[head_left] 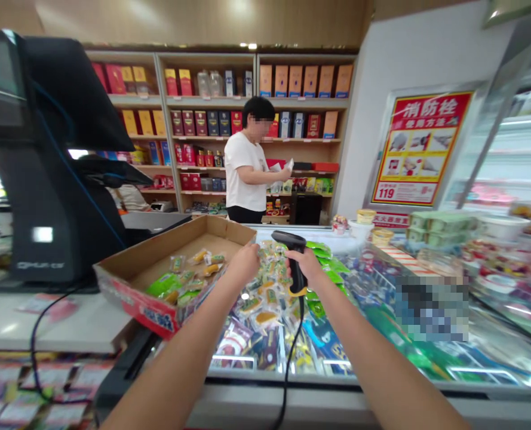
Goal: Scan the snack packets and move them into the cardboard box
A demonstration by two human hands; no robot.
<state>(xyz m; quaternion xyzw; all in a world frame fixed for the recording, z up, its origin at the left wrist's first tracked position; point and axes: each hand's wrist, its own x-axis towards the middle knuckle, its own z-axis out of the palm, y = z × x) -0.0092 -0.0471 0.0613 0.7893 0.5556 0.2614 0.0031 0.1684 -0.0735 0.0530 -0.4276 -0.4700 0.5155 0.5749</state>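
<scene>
My right hand (307, 264) is closed round the handle of a black barcode scanner (293, 257), its cable hanging down toward me. My left hand (246, 261) reaches over a heap of small wrapped snack packets (265, 295) on the glass counter (448, 352), fingers curled down onto the packets; what it holds, if anything, is hidden. Just left of that hand is an open cardboard box (157, 263) with several more packets lying inside.
A black till terminal (45, 179) stands at the left on a white counter. A person in a white shirt (247, 170) stands beyond the counter, before shelves of boxed goods. Cups and tubs (430, 230) sit at the right near a red poster (420, 149).
</scene>
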